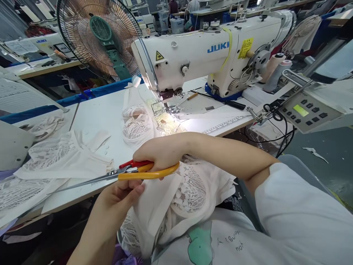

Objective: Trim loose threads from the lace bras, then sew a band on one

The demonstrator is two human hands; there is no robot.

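My right hand (162, 152) is closed round the yellow and red handles of a pair of scissors (124, 175), whose long blades point left over the table edge. My left hand (121, 193) sits just under the scissors, fingers curled onto a piece of white lace fabric (187, 191) that lies in my lap. A white tape strip runs along that fabric. More white lace pieces (136, 123) lie on the table near the needle of the white sewing machine (209, 55).
A heap of white lace garments (55, 158) covers the left of the white table (102, 114). A big fan (99, 36) stands behind. A control box (309, 110) and thread cones (275, 66) are at the right. Other sewing stations and people are far back.
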